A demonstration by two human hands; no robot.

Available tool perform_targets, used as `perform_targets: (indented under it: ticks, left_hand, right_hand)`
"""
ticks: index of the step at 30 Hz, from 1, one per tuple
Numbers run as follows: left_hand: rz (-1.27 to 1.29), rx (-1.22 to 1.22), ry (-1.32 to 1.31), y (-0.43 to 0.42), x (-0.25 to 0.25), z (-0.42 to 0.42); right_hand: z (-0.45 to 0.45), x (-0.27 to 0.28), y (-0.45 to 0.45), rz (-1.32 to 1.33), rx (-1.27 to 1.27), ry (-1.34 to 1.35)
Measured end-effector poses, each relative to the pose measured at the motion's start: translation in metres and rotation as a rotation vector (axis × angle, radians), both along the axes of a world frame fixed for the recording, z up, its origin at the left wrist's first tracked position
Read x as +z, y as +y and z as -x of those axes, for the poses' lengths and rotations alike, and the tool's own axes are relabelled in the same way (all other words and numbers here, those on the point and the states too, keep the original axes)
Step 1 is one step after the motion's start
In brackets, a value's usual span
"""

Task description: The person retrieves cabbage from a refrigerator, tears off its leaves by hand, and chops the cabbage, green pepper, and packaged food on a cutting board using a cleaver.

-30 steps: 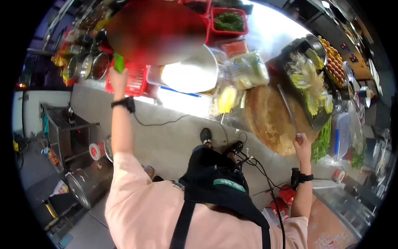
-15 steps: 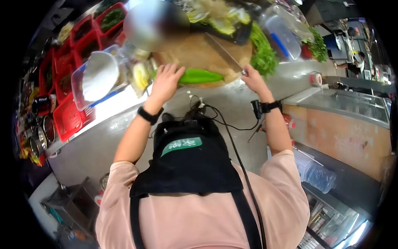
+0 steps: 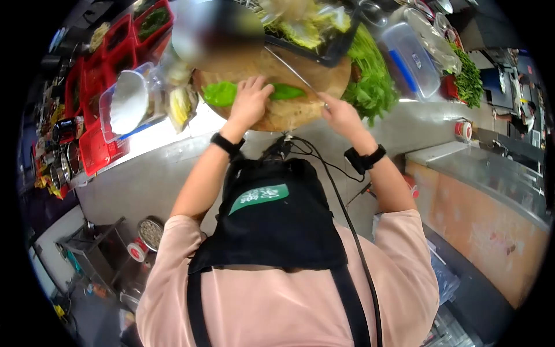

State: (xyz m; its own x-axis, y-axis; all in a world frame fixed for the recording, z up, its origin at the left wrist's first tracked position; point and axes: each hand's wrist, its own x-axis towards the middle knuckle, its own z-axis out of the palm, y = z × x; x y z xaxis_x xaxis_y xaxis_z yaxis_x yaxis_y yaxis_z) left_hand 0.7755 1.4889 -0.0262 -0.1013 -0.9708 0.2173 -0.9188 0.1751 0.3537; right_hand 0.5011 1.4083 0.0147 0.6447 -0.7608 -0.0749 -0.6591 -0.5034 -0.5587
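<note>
A long green pepper point(image 3: 219, 94) is laid crosswise on a round wooden chopping board point(image 3: 283, 118), near the edge closest to the person. It is covered at its middle by the left hand point(image 3: 252, 102), whose fingers are bent over it and by which it is held against the wood; both ends are left showing. The handle of a knife point(image 3: 293, 70) is grasped in the right hand point(image 3: 342, 118), and the blade is pointed away and to the left, just beside the pepper's narrow right end; whether the board is touched by the blade cannot be told. Beyond the board, pale leafy vegetables point(image 3: 306, 33) are held in a black tray point(image 3: 331, 60). The board is flanked by leafy green stalks point(image 3: 370, 87) on the right and, on the tabletop point(image 3: 207, 118) to the left, by a yellow-leaved cabbage point(image 3: 180, 106).
</note>
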Motion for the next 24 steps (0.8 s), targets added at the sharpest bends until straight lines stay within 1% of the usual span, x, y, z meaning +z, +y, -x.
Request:
perform_targets:
  ticks: [3, 5, 8, 12, 14, 18, 20, 21, 22, 24]
  left_hand:
    - [-0.01, 0.041, 0.071, -0.006, -0.001, 0.001]
    - [-0.041, 0.05, 0.103, -0.008, -0.003, 0.001]
    - [-0.07, 0.06, 0.102, -0.013, -0.006, 0.0]
    - [-0.122, 0.084, 0.11, -0.02, -0.008, 0.0]
    - [-0.118, 0.088, 0.111, -0.023, -0.01, 0.001]
    - [-0.106, 0.108, 0.038, -0.021, -0.012, 0.008]
    - [-0.11, 0.121, -0.012, -0.019, -0.005, 0.013]
    - [-0.149, 0.124, -0.019, -0.019, -0.002, 0.014]
    - [-0.202, 0.124, -0.022, -0.015, 0.001, 0.016]
    - [-0.137, 0.126, -0.024, -0.018, 0.003, 0.014]
  right_hand:
    - [0.0, 0.024, -0.004, -0.017, 0.025, 0.033]
    - [0.004, 0.033, 0.001, 0.024, 0.072, -0.041]
    - [0.012, 0.022, 0.006, 0.028, 0.12, 0.021]
    - [0.015, 0.031, 0.016, 0.04, 0.11, 0.006]
    - [0.017, 0.032, 0.019, 0.011, 0.111, 0.105]
    - [-0.018, 0.015, 0.011, -0.004, 0.088, 0.199]
    - [-0.038, -0.01, 0.002, 0.046, 0.114, 0.085]
    - [-0.042, -0.01, -0.004, 0.054, 0.114, 0.004]
    - [-0.039, -0.007, -0.002, 0.05, 0.109, 0.002]
    - [-0.029, 0.009, -0.006, -0.012, 0.068, -0.051]
